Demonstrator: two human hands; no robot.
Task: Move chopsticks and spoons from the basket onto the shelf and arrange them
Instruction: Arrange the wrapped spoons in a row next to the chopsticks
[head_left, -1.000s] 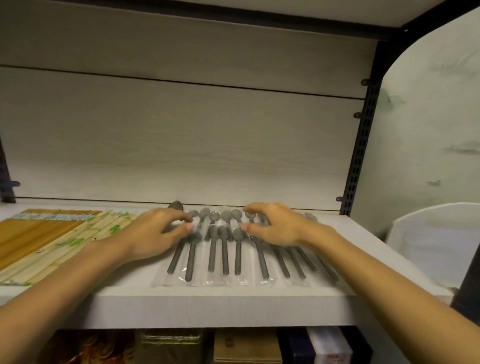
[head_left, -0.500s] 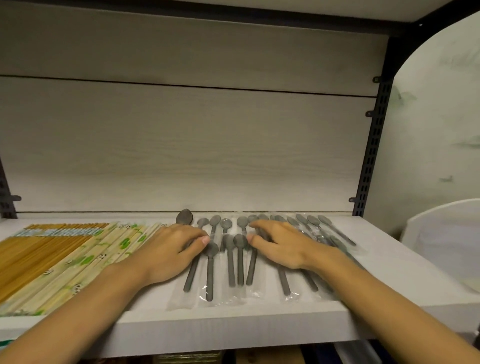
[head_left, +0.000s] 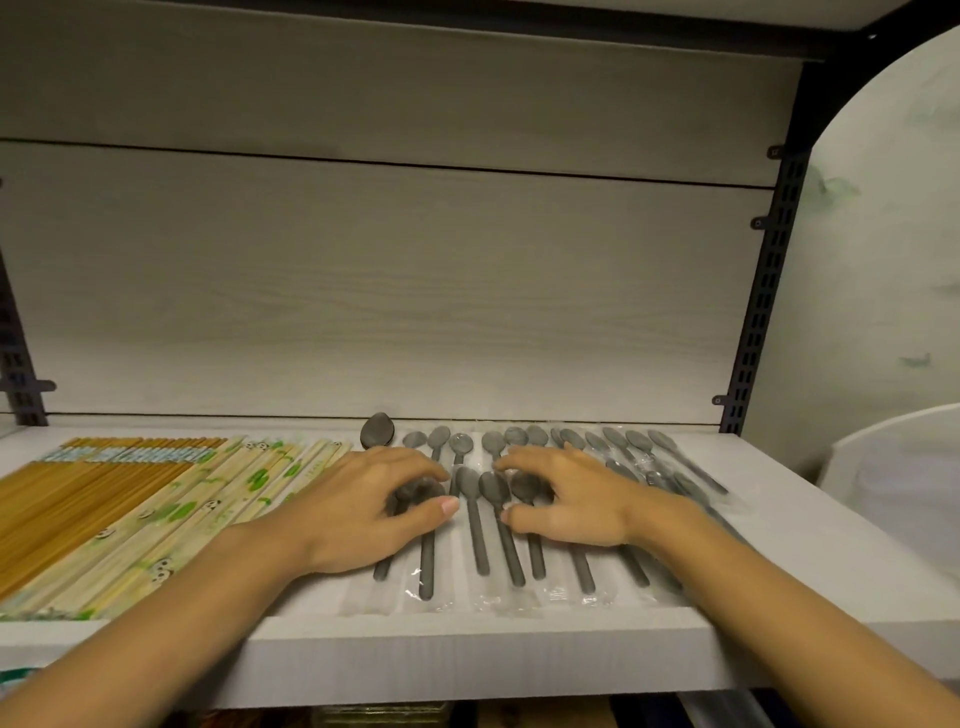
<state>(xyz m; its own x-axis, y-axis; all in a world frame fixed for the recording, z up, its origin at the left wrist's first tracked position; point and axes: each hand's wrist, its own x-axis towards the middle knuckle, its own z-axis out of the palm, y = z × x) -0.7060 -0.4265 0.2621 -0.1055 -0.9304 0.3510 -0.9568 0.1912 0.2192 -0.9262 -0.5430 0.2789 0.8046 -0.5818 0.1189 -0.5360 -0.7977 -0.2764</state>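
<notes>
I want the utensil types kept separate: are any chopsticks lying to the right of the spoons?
No: the chopsticks all lie left of the wrapped spoons on the shelf.

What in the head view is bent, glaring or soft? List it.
Head view: wide-angle lens bows the shelf front edge and the right upright; small glints on the spoon wrappers; dim, even light; left hand and right hand slightly soft; spoons readable.

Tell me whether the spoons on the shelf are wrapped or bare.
Wrapped: the grey spoons lie in clear plastic sleeves, with glinting sleeve ends near the shelf edge.
</notes>
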